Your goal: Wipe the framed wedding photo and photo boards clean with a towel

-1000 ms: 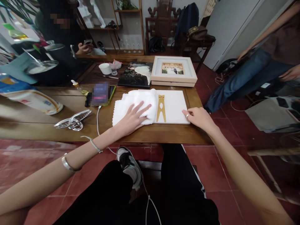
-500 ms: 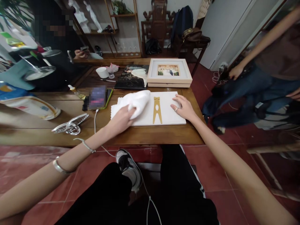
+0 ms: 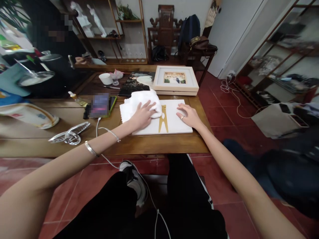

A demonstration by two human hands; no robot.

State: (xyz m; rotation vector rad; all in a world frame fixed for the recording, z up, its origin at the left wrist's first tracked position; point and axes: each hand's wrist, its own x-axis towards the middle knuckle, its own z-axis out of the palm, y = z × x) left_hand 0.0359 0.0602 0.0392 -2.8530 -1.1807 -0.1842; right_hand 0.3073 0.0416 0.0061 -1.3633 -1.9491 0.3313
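A white flat board lies on the wooden table before me, with a gold clothespin-shaped stand on it. My left hand presses down on a bunched white cloth at the board's left part, fingers closed over the cloth. My right hand rests flat on the board's right part with fingers spread, a ring on one finger.
A white picture frame and a dark photo print lie behind the board. A phone with a cable, a small bottle, a white cup and a silver ornament are at left. Another person sits far left.
My left hand has pushed the cloth up and right across the board, bunching it. My right hand moved from the board's edge onto its surface. The person at right has left the view.
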